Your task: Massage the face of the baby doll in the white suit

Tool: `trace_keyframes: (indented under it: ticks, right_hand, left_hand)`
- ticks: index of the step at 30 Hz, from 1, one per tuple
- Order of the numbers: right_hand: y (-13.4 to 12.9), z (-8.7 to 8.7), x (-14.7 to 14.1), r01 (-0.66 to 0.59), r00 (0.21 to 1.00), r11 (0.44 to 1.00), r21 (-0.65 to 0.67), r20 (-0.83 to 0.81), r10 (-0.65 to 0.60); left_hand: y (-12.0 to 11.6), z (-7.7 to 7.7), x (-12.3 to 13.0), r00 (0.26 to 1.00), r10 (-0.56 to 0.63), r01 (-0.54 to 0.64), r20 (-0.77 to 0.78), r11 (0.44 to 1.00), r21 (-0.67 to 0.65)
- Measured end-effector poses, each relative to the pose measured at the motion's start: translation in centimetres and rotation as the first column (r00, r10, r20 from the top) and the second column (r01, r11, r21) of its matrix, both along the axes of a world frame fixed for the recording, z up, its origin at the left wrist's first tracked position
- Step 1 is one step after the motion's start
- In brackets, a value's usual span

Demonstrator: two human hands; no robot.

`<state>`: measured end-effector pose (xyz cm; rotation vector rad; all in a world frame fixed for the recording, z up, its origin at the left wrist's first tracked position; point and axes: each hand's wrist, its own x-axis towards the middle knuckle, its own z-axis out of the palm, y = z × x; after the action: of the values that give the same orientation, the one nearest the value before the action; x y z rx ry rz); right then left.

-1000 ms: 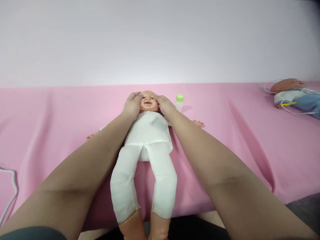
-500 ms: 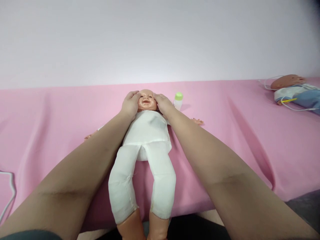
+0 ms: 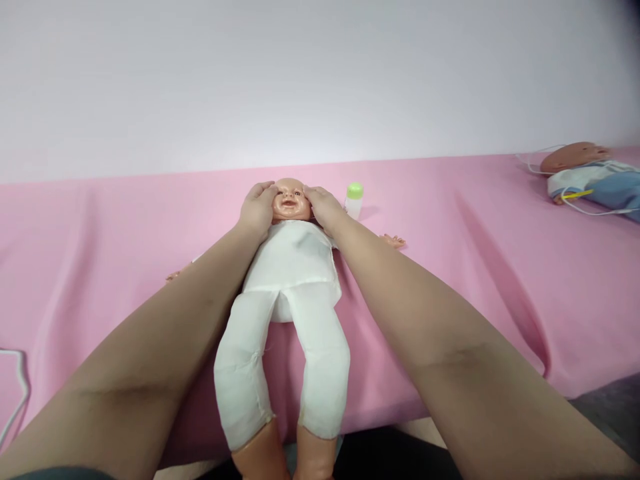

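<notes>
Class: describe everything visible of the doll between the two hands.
The doll lies face up on pink cloth, arms spread, feet out of view. Its bald, smiling head, small hands and lower legs look like shiny plastic; torso and most of each leg, white fabric. The left hand and right hand cup its head.

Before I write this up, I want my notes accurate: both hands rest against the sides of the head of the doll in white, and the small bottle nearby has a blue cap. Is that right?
Not quite: in the head view, the small bottle has a light green cap, not a blue one. The left hand and right hand do rest against the sides of the doll's head.
</notes>
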<state>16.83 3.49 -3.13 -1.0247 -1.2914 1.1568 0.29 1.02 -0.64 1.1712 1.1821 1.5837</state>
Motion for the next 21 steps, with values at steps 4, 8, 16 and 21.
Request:
trace_keyframes:
  ticks: [4, 8, 16, 21]
  right_hand:
    - [-0.16, 0.16, -0.07, -0.021, 1.000, 1.000, -0.012, -0.018, 0.021]
    - [-0.17, 0.37, -0.16, 0.018, 1.000, 1.000, -0.015, -0.005, -0.018]
    - [-0.32, 0.60, -0.19, 0.011, 1.000, 1.000, 0.001, 0.007, -0.011]
    - [-0.90, 1.00, -0.17, -0.007, 1.000, 1.000, -0.023, 0.001, 0.007]
  left_hand:
    - [-0.10, 0.09, 0.02, 1.000, 0.000, 0.000, -0.013, 1.000, 0.003]
    - [-0.26, 0.28, 0.16, 1.000, 0.016, -0.016, 0.008, 1.000, -0.009]
    - [-0.29, 0.33, 0.15, 1.000, 0.001, -0.001, 0.015, 1.000, 0.011]
    - [-0.60, 0.53, 0.22, 1.000, -0.009, 0.010, -0.015, 1.000, 0.015]
